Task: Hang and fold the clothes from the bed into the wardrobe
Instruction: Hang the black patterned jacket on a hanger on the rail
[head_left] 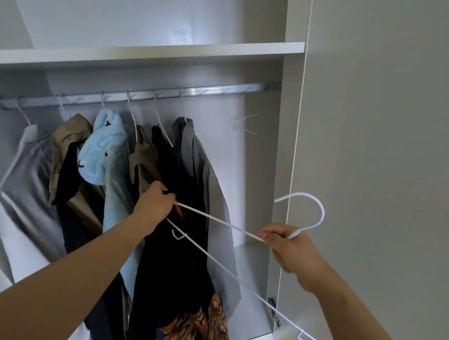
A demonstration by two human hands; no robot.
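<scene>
Now our right hand (pixel 288 247) pinches the hanger (pixel 221 220) at its neck, the hook curving up toward 1 o'clock. Our left hand (pixel 154 203) curls round the hanger's far tip and a fold of black cloth (pixel 182 264). The hanger's long axis runs from 10 o'clock to 4 o'clock between the hands. The rail (pixel 226 89) lies at 12 o'clock, its bare stretch nearer our right hand, so we judge that hand should lift the hook there.
</scene>
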